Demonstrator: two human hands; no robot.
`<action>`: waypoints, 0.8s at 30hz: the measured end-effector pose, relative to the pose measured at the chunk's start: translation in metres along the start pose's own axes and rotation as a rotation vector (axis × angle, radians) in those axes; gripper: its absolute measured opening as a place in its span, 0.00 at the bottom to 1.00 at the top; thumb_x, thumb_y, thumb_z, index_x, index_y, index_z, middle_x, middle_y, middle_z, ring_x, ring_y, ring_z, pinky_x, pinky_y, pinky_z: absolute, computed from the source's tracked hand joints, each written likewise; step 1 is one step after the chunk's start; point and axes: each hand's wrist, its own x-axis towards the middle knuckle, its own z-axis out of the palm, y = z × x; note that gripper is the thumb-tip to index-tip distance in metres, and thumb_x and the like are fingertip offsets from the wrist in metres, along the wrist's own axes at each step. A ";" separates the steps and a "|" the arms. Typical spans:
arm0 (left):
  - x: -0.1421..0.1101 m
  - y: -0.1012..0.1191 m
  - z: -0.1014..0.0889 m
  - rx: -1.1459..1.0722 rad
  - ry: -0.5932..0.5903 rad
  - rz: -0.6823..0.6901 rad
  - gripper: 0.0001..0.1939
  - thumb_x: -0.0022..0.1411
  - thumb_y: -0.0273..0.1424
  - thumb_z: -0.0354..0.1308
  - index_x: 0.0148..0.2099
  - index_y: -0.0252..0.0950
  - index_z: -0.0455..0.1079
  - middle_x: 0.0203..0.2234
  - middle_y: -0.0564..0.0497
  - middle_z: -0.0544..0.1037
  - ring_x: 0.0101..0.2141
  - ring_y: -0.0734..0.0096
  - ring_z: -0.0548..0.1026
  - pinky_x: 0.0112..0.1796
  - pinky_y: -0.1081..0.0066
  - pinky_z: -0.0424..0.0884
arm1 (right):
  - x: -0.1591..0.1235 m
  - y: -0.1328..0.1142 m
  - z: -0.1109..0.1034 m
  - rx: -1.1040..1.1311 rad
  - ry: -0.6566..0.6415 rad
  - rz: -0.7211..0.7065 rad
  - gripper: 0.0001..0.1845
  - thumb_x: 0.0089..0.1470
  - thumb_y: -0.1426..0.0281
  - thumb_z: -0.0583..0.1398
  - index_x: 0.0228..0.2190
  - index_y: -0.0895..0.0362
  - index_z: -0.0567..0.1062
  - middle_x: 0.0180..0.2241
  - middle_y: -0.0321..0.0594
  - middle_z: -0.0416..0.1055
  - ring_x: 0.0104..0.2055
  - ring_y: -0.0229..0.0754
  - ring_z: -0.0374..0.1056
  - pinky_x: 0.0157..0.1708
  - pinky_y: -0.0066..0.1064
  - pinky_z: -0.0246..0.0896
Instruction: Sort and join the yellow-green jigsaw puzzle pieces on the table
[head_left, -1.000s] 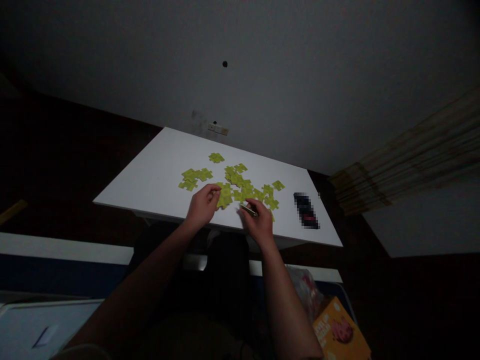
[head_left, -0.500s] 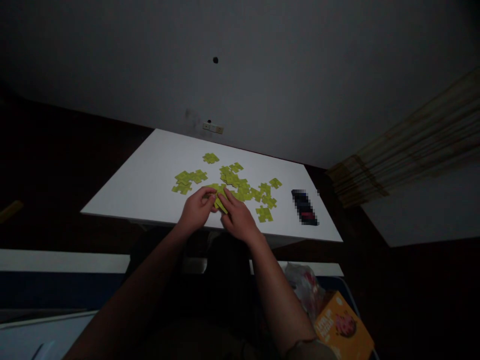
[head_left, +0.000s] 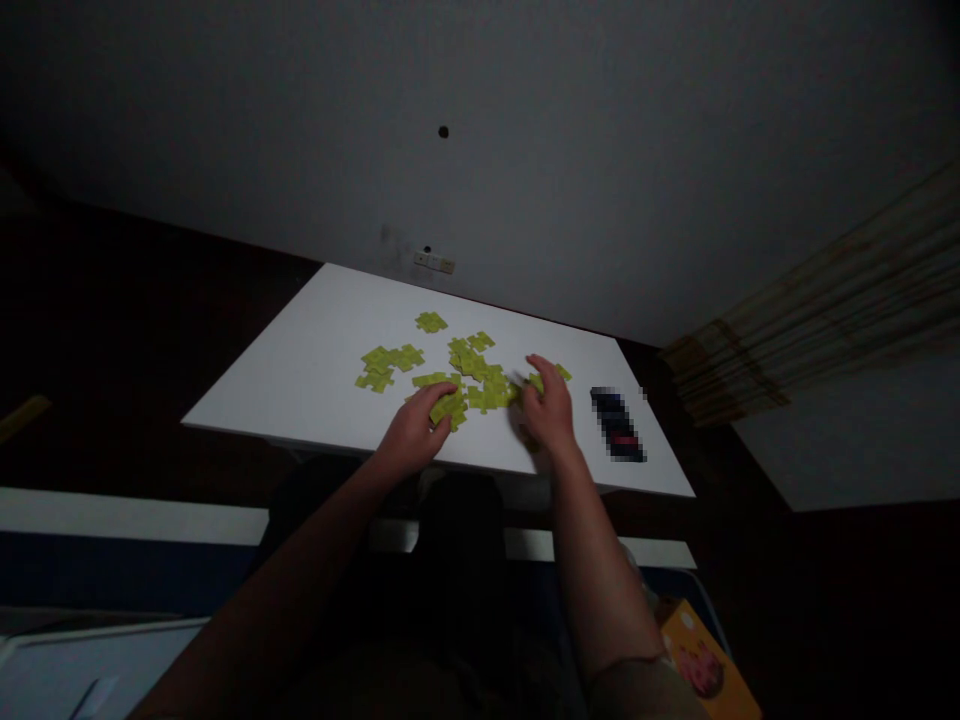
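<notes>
We see two hands over the table. The left hand (head_left: 411, 437) curls its thumb and fingers around the edge of a near patch of yellow-green puzzle pieces (head_left: 451, 410); the fingertips stand apart, and we cannot tell whether they grip. The right hand (head_left: 551, 412), slightly blurred, has thumb and forefinger spread over the right-hand pieces (head_left: 537, 383), hiding some of them; we cannot tell whether it touches any.

Between the hands and a little beyond lies one middle heap (head_left: 478, 365), with overlaps that keep us from an exact count. We count one left patch (head_left: 388, 365) and one small far patch (head_left: 431, 322), each apart from the heap. All lie on one white table (head_left: 300, 350).

Right of the right hand we find one dark object (head_left: 619, 425), masked by pixels, so any label is unreadable. Lower right stands one orange box (head_left: 705, 660) with one round pink picture; we can make out no lettering on the part that shows. Past the table we see one socket strip (head_left: 435, 262) and one larger dark hole (head_left: 443, 131) in the wall (head_left: 570, 150), and a curtain (head_left: 817, 300) to the right.
</notes>
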 end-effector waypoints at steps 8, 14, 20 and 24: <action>-0.011 0.001 0.016 0.170 -0.134 0.205 0.28 0.72 0.24 0.54 0.71 0.42 0.71 0.55 0.41 0.83 0.51 0.54 0.83 0.54 0.55 0.82 | 0.055 0.087 -0.025 -0.294 -0.115 0.373 0.16 0.53 0.72 0.66 0.46 0.58 0.82 0.48 0.57 0.81 0.60 0.61 0.71 0.64 0.57 0.60; -0.014 0.001 0.013 0.135 -0.141 0.225 0.28 0.74 0.25 0.54 0.72 0.44 0.71 0.59 0.41 0.82 0.57 0.53 0.82 0.57 0.54 0.81 | 0.060 0.095 -0.031 -0.271 -0.126 0.414 0.18 0.50 0.69 0.69 0.45 0.56 0.81 0.42 0.49 0.81 0.48 0.54 0.75 0.55 0.47 0.66; -0.010 0.001 0.012 -0.007 -0.077 0.108 0.26 0.73 0.28 0.57 0.70 0.44 0.75 0.63 0.43 0.82 0.57 0.55 0.84 0.60 0.53 0.80 | 0.055 0.058 -0.040 -0.099 0.133 0.384 0.19 0.54 0.64 0.66 0.46 0.58 0.83 0.41 0.48 0.81 0.42 0.52 0.76 0.49 0.48 0.72; -0.003 -0.001 0.008 -0.127 -0.003 -0.107 0.25 0.72 0.32 0.59 0.69 0.42 0.76 0.62 0.42 0.84 0.35 0.63 0.84 0.46 0.57 0.85 | 0.027 -0.014 -0.023 0.122 0.335 0.054 0.13 0.63 0.59 0.64 0.40 0.55 0.83 0.46 0.51 0.82 0.50 0.55 0.79 0.54 0.52 0.77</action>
